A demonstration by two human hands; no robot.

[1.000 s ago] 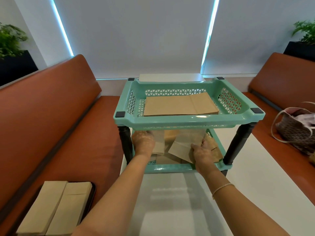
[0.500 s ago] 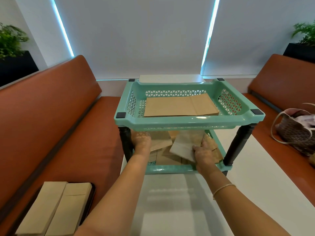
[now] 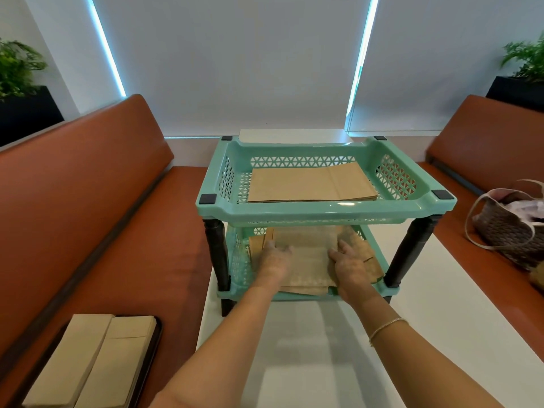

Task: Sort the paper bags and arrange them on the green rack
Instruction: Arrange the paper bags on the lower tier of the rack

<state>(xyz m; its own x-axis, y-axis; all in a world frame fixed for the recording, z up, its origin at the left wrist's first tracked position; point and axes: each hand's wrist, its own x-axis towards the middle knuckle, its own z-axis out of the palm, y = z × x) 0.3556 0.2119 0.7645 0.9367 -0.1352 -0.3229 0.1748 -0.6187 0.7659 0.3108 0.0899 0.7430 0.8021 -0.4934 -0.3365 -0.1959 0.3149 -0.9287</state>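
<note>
Both hands, left hand (image 3: pixel 275 260) and right hand (image 3: pixel 350 265), lie flat with fingers loose, pressing a pale bag (image 3: pixel 306 262) on the green rack (image 3: pixel 326 209) lower shelf. Step: squaring the loose pile. Next probably aligning edges. Flat brown bags (image 3: pixel 312 184) sit neatly on the perforated plastic top shelf; white desk (image 3: pixel 412 334).

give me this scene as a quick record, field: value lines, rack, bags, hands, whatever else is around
rack: green rack, two tiers, black legs, on a white table
top tier: flat stack of brown paper bags
bottom tier: loose pile of paper bags, overlapping at angles
left hand: inside bottom tier, fingers resting on the pile
right hand: inside bottom tier, fingers resting on the pile; bracelet on wrist
left bench: black tray with two stacks of narrow bags
right bench: woven handbag
</note>
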